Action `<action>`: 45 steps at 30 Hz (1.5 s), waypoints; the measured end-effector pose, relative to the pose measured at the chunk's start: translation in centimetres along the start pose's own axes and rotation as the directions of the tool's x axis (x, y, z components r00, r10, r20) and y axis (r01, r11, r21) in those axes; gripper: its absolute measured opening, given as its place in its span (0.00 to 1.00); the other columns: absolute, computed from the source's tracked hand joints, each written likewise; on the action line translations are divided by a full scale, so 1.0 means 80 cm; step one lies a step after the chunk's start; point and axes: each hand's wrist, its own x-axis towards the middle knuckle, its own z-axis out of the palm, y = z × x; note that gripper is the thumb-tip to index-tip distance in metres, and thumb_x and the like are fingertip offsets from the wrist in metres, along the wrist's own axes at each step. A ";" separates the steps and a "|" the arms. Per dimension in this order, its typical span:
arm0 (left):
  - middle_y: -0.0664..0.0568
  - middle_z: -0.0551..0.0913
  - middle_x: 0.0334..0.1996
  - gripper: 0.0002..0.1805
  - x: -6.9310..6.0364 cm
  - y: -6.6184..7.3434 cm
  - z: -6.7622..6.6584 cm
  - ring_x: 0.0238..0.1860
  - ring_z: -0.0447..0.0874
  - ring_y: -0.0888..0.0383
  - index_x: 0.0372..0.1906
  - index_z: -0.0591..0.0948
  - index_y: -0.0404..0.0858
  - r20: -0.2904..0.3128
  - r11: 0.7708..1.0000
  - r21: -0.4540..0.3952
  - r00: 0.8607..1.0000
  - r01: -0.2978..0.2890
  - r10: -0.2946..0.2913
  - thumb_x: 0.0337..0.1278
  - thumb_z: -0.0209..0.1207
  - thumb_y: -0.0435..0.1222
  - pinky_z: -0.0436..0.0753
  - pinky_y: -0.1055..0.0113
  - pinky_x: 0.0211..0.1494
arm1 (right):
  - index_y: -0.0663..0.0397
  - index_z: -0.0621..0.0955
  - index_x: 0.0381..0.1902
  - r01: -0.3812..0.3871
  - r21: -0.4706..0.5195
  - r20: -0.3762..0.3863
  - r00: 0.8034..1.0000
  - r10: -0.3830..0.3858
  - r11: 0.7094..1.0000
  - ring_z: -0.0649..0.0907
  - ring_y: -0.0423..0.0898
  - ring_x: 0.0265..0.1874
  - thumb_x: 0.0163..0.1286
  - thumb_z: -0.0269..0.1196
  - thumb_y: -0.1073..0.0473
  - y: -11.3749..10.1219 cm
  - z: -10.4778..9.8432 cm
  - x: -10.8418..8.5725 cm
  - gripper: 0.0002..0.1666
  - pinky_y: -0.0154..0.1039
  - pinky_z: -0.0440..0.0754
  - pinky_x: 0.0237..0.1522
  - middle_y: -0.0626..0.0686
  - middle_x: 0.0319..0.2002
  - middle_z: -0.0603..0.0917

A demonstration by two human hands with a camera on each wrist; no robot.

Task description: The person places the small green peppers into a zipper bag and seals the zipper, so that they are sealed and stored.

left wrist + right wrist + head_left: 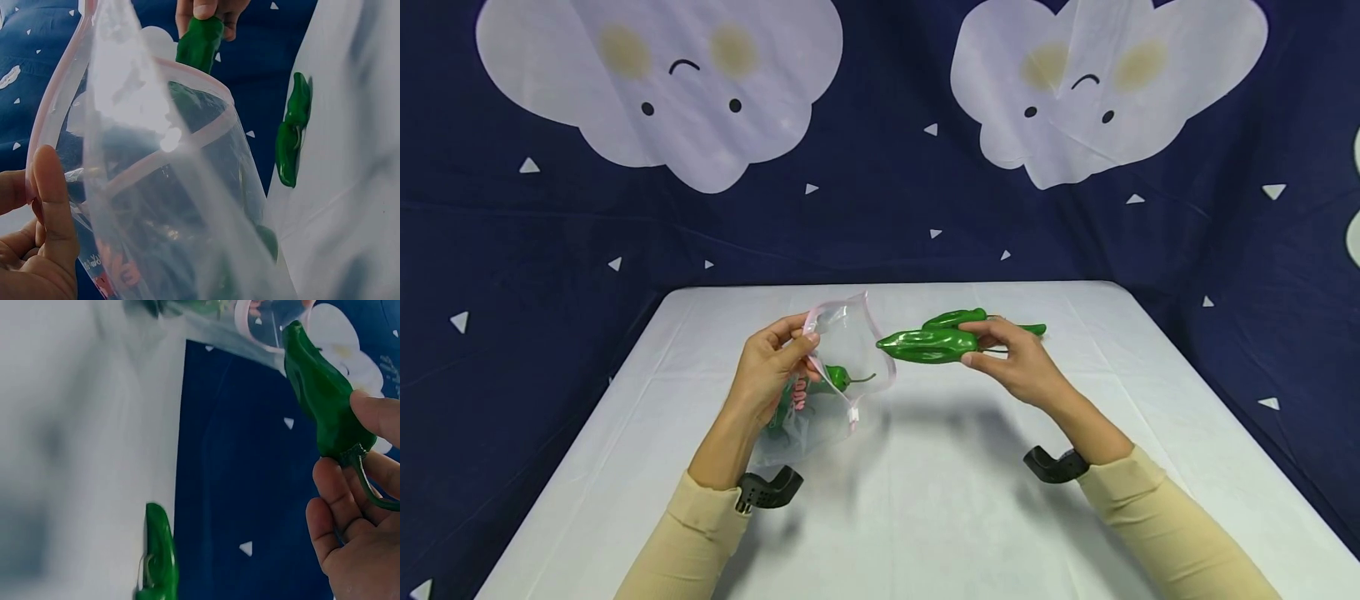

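My left hand (pixel 766 364) pinches the pink-edged rim of a clear zip bag (pixel 820 429), whose mouth gapes toward the right. Inside it lies a green pepper (pixel 837 377) with its stem pointing to the mouth, and more green shows lower down through the plastic. Red print marks the bag's side. Between thumb and fingers, my right hand (pixel 1022 365) holds another green pepper (pixel 322 394) by its stem end. That pepper's tip points left, at the bag's opening in the head view.
Behind the held pepper, two more green peppers (pixel 294 131) lie end to end on the white-covered table (pixel 970 517). A dark blue cloth with clouds (pixel 662 75) hangs beyond the far table edge. Each wrist wears a black camera mount (pixel 771 487).
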 end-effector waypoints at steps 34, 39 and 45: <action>0.54 0.73 0.30 0.23 -0.001 -0.001 0.001 0.18 0.78 0.62 0.61 0.69 0.26 0.015 1.000 -0.004 1.000 0.014 -0.014 0.62 0.55 0.30 0.83 0.75 0.23 | 0.53 0.80 0.53 0.140 -0.097 0.132 0.983 -0.127 0.985 0.82 0.42 0.38 0.57 0.69 0.59 -0.066 0.066 0.043 0.24 0.39 0.82 0.44 0.49 0.41 0.81; 0.55 0.74 0.30 0.23 0.000 -0.002 0.002 0.17 0.78 0.63 0.61 0.69 0.25 0.022 1.000 -0.002 1.000 0.011 -0.011 0.62 0.55 0.30 0.83 0.75 0.23 | 0.53 0.80 0.52 0.148 -0.121 0.145 0.981 -0.130 0.981 0.82 0.42 0.37 0.58 0.69 0.57 -0.070 0.075 0.048 0.23 0.36 0.81 0.40 0.49 0.41 0.81; 0.55 0.74 0.30 0.23 0.000 -0.003 0.002 0.18 0.78 0.63 0.61 0.69 0.26 0.016 1.000 0.004 1.000 0.014 -0.014 0.63 0.55 0.30 0.83 0.75 0.23 | 0.52 0.80 0.52 0.160 -0.162 0.164 0.977 -0.133 0.974 0.80 0.43 0.37 0.59 0.68 0.55 -0.075 0.085 0.055 0.23 0.35 0.80 0.38 0.49 0.42 0.82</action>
